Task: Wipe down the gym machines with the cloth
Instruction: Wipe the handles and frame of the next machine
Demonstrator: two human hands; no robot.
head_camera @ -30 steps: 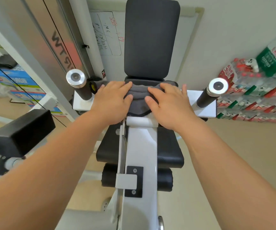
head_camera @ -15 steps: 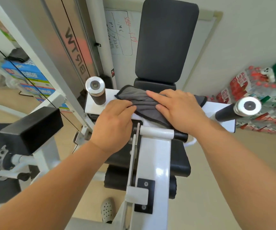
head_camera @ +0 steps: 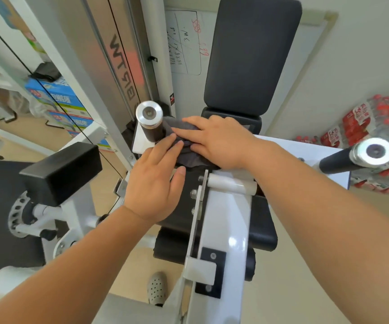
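Grey cloth [head_camera: 190, 159], 1, under 2 hands, frame centre.
Left hand [head_camera: 152, 183] and right hand [head_camera: 221, 141] press it, fingers straight and together; 2 chrome-capped handles [head_camera: 149, 113] flank them.

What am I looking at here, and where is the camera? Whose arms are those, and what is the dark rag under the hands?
There is no robot here. This single picture comes from a camera worn on a person's head, looking down at their own bare arms. In front of them stands a gym machine with a white frame, a black back pad and a black seat. Two black grips with shiny caps stick up from it, the left handle and the right handle. A grey cloth lies on the machine right beside the left handle. The left hand and the right hand lie flat on it with straight fingers, pressing it down to wipe. Neither hand grips it.
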